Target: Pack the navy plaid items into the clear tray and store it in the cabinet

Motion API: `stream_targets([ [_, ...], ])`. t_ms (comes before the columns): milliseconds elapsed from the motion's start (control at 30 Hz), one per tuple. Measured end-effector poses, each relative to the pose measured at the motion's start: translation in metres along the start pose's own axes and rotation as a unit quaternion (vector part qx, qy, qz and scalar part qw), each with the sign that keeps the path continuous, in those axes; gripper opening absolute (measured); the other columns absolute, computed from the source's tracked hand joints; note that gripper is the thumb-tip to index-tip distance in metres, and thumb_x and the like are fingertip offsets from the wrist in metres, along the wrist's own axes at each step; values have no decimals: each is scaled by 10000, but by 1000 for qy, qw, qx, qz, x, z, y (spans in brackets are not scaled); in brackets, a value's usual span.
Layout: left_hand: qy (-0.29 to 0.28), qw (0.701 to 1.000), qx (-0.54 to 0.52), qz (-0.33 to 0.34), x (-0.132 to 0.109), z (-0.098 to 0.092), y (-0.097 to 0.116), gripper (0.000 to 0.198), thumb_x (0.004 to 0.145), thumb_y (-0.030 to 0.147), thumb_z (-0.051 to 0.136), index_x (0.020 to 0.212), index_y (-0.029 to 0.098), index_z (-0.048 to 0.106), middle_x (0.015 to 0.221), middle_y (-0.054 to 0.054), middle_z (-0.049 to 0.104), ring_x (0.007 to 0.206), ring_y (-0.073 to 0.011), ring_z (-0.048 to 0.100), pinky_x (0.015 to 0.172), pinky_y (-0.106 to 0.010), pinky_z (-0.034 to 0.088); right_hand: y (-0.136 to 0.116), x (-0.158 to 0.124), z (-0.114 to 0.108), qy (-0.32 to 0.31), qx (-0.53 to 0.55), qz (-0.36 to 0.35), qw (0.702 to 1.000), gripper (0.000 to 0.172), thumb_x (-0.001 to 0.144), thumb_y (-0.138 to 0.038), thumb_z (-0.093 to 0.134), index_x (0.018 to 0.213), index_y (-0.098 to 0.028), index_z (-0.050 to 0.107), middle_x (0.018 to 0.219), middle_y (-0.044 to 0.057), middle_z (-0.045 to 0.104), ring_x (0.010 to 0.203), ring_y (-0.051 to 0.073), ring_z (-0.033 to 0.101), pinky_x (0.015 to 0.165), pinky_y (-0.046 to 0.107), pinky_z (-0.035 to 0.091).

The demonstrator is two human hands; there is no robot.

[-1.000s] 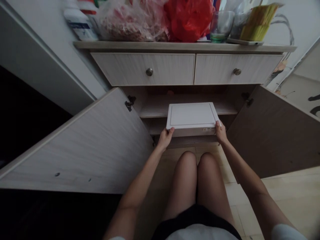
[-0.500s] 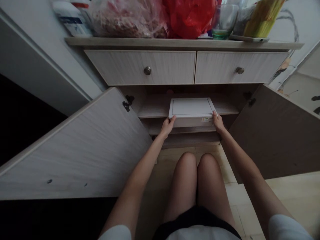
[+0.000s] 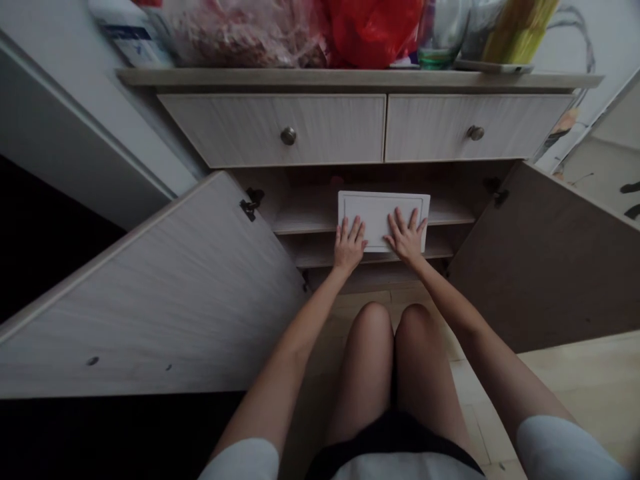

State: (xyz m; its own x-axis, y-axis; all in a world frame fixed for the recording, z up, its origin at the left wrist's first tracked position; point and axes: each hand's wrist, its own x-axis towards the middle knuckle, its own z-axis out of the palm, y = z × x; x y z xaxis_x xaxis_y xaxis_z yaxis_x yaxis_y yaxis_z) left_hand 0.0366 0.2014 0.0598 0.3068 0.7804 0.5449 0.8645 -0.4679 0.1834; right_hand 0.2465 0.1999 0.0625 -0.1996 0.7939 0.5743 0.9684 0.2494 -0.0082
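A white lidded box (image 3: 379,203) is at the front of the upper shelf in the cabinet, its flat top facing me. My left hand (image 3: 350,245) lies flat on the near left part of that top, fingers stretched out. On the right part rests my right hand (image 3: 407,237), palm down with its fingers spread. Neither hand grips anything. The box's front face is out of sight; I cannot tell whether the box is level or tipped toward me.
Cabinet doors stand open at left (image 3: 165,293) and right (image 3: 555,260). Above are two closed drawers (image 3: 273,130) with round knobs. The countertop (image 3: 345,78) holds a white bottle (image 3: 133,37), a clear bag (image 3: 245,33), a red bag (image 3: 375,30) and a glass (image 3: 440,40).
Both hands have left the box's front corners and now lie on its top, closer together. The box's front face and its sticker no longer show. The view has shifted slightly.
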Motion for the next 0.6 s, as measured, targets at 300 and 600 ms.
stream_targets([
  [300, -44, 998, 51, 17, 45, -28, -1, 1081, 771, 790, 578, 1562, 90, 351, 1643, -213, 251, 1548, -425, 68, 1244, -595, 84, 26, 47, -24, -36, 8, -93, 995, 886, 889, -805, 369, 1486, -159, 467, 1596, 196, 335, 1454, 477, 242, 1140, 721, 166],
  [600, -39, 998, 47, 33, 62, -31, -16, 861, 848, 705, 574, 1463, 107, 508, 1551, -211, 443, 1502, -410, 281, 1232, -566, 201, 68, 14, -25, -20, 8, -67, 998, 482, 1001, -513, 470, 1395, -253, 566, 1458, 142, 542, 1429, 357, 378, 1148, 712, 214],
])
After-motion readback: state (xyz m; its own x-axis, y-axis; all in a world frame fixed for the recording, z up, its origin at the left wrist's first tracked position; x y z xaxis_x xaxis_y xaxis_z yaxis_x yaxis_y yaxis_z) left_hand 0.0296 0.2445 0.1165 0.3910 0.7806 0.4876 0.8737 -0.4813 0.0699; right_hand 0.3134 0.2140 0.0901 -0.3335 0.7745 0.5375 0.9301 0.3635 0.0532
